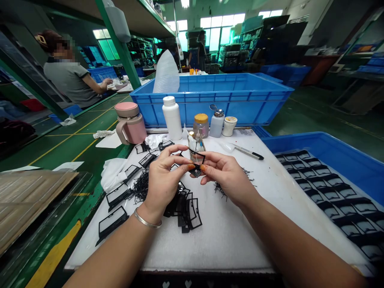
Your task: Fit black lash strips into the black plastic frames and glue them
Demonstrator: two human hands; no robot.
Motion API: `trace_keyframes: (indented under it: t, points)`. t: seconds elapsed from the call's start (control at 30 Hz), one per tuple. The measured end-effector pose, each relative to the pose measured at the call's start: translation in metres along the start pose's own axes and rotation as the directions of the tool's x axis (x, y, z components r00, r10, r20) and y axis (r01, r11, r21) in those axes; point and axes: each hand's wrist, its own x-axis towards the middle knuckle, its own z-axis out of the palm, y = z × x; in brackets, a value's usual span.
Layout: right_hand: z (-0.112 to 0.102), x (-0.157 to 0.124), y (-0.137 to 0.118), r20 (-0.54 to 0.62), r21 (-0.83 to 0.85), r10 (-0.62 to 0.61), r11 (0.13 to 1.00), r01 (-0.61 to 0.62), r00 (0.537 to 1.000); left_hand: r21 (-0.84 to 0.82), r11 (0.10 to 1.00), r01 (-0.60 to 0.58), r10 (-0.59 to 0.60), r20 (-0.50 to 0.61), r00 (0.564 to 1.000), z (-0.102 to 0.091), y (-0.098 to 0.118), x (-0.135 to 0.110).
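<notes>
Between my two hands, above the middle of the white work surface, I hold a small black plastic frame [196, 172]. My left hand [165, 176] pinches its left side with thumb and fingers. The right side is pinched by my right hand [225, 172]. Below my hands lies a pile of similar black frames [192, 212], overlapping each other. Thin black strips form a heap [141, 186] beside my left hand, and a smaller bunch [221, 190] lies under my right hand. Several separate black frames [112, 222] are spread along the left of the surface.
A pink mug [133, 126], white bottle [172, 120], yellow-lidded jar [201, 125], pump bottle [217, 125] and small white pot [229, 127] line the back. A knife [247, 152] lies right. Behind stands a blue crate [234, 105]; another crate [339, 146] holds rows of frames. A person [70, 78] sits left.
</notes>
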Motion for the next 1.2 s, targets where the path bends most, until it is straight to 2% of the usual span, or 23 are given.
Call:
trace_keyframes:
  t: [0.33,0.6,0.67,0.77,0.9,1.0,1.07,1.2]
  points:
    - [0.003,-0.001,0.003,-0.038,-0.065,-0.057,0.996,0.054,0.998,0.06,0.998,-0.029,0.028,0.009,1.0,-0.001,0.0,0.001]
    - [0.004,-0.002,0.004,-0.082,-0.1,-0.081,0.992,0.073,0.993,0.128,0.984,-0.126,0.128,-0.011,0.992,0.0,0.002,0.001]
    - [0.004,-0.002,0.005,-0.098,-0.114,-0.086,0.991,0.075,0.991,0.102,0.99,-0.096,0.101,-0.039,0.994,-0.001,0.001,0.002]
    - [0.005,-0.003,0.006,-0.118,-0.129,-0.101,0.988,0.085,0.988,0.03,1.0,0.006,-0.004,-0.058,0.998,-0.002,-0.001,0.006]
    - [0.005,-0.003,0.008,-0.122,-0.159,-0.122,0.982,0.102,0.985,-0.152,0.974,0.17,-0.156,0.105,0.982,-0.005,-0.006,0.01]
    - [0.003,-0.002,0.007,-0.113,-0.167,-0.118,0.981,0.098,0.987,-0.143,0.965,0.22,-0.193,0.177,0.965,-0.006,-0.008,0.011]
    - [0.002,0.0,0.006,-0.1,-0.15,-0.094,0.986,0.079,0.991,-0.133,0.963,0.233,-0.21,0.167,0.963,-0.008,-0.009,0.011]
    - [-0.002,0.003,0.003,-0.047,-0.116,0.013,0.993,-0.018,0.999,-0.218,0.933,0.286,-0.267,0.11,0.957,-0.011,-0.009,0.012]
